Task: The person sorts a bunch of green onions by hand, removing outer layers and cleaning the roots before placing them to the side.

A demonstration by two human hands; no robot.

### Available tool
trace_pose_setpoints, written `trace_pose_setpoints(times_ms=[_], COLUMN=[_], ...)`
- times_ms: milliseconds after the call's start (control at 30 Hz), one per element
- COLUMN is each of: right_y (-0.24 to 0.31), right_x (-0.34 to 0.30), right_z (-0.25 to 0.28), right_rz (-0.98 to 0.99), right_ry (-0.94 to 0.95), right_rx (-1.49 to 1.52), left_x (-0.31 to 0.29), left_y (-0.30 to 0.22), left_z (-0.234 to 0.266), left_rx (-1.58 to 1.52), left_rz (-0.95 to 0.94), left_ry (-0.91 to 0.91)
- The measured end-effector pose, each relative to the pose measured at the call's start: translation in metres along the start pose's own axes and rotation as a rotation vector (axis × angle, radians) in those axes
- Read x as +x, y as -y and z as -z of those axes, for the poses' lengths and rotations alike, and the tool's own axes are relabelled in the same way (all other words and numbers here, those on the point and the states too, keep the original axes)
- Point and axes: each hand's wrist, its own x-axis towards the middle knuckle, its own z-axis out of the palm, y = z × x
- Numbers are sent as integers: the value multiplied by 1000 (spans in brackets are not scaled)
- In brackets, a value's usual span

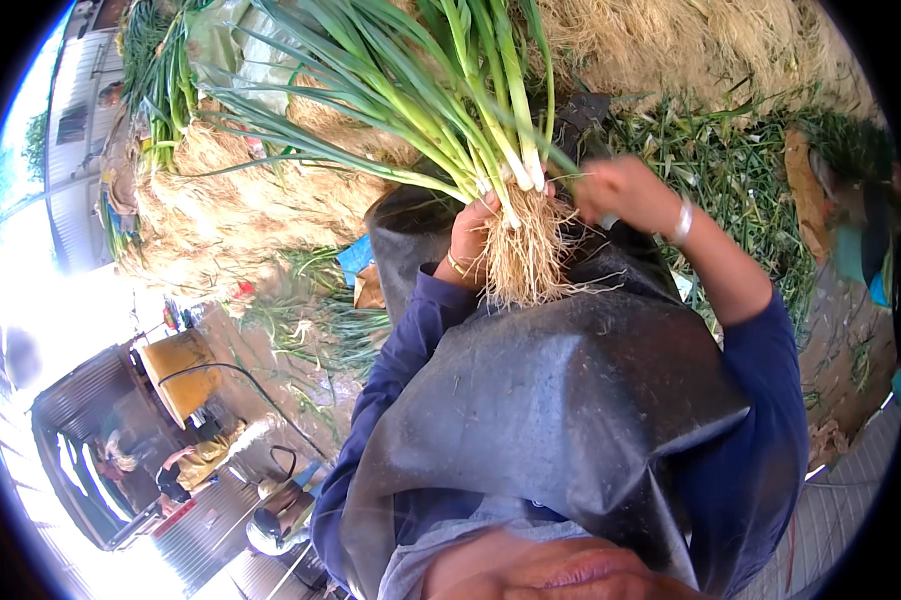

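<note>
While the left hand [470, 240] is holding a long green-and-white bunch of spring onions [460, 150], the bunch is leaning up and away above the person's lap, just beyond a shiny black plastic-like apron [530, 390]. The left fingers are curling round the white stems, but their tips are hiding behind the bunch. The right hand [610, 190] is blurring close beside the stems, with its fingers seeming folded inward; whether they are pinching the thin green leaf [557, 155] near them, I cannot tell.

As I am judging it, the work on this bunch is going on and is not yet finished: the stems are already lying together with bases roughly aligned, yet pale stringy roots [530, 250] are hanging uncut and some leaves are straying sideways. Loose green leaf scraps [710, 160] are covering the ground at right, and big straw-coloured root heaps [260, 200] are lying beyond, so much material seems to be waiting.

No brand, label or writing is showing readably anywhere.
</note>
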Motion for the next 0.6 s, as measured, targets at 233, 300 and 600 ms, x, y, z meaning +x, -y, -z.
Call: trace_pose_setpoints(times_ms=[233, 300, 600], right_y=[-76, -57, -17], right_x=[-40, -14, 2], right_z=[9, 2, 13], right_rz=[-360, -144, 77], right_ry=[-476, -368, -82], right_rx=[347, 630, -78], left_x=[5, 7, 5], left_y=[4, 8, -9], left_z=[-1, -19, -6], left_rx=[-108, -47, -56], left_rz=[46, -44, 131], left_ry=[148, 11, 62])
